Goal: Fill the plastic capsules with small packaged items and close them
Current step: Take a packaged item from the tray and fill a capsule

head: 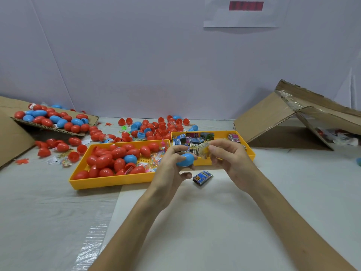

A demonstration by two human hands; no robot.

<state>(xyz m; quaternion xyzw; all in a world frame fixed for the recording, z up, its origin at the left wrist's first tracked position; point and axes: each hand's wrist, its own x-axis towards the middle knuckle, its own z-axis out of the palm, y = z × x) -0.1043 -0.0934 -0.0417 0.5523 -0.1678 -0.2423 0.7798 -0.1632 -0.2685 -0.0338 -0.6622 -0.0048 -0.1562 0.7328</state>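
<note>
Gripping a blue capsule (185,160), the left hand (172,163) faces the right hand (226,155), which pinches a small yellowish packet (203,151) just beside it.

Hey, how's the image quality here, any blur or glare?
Head view: even, soft lighting; the packet in the right hand is motion-blurred; glare on the clear tape at lower left; wide-angle bending toward the edges.
</note>
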